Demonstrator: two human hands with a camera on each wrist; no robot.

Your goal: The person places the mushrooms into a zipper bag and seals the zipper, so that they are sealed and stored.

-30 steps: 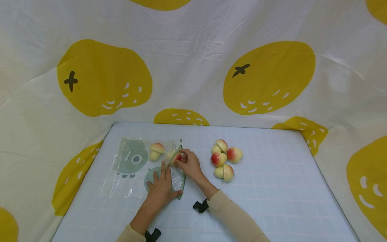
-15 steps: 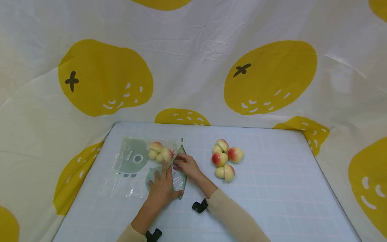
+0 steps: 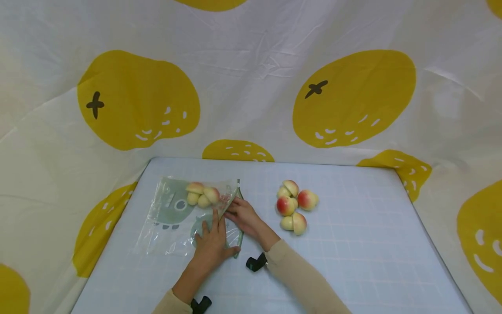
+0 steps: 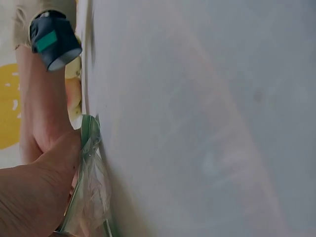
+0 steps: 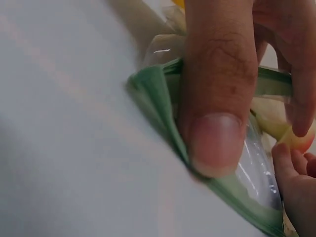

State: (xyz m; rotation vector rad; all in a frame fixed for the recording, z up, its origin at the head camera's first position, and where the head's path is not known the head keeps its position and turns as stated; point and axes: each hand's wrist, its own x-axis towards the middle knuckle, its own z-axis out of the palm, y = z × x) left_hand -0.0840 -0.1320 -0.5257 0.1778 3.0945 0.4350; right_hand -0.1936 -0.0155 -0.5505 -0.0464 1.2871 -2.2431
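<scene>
A clear zip bag with green monster prints lies on the table, its green-edged mouth facing right. Inside, near the top, two cream toy mushrooms with red-tinged caps sit against each other. My left hand rests spread on the bag, index finger by the lifted flap. In the right wrist view, its thumb presses the lower green zip edge. My right hand reaches in under the flap, fingertips partly hidden. The right wrist view shows its fingers close to a red-and-yellow cap.
Several more toy mushrooms lie clustered on the table to the right of the bag. A black wrist camera juts from my right sleeve. Behind the table hangs a white cloth printed with yellow fruit.
My right hand has let go of a toy mushroom inside the bag, and its fingers have moved further under the flap. Both bagged mushrooms have shifted left. My left hand stays in place.
</scene>
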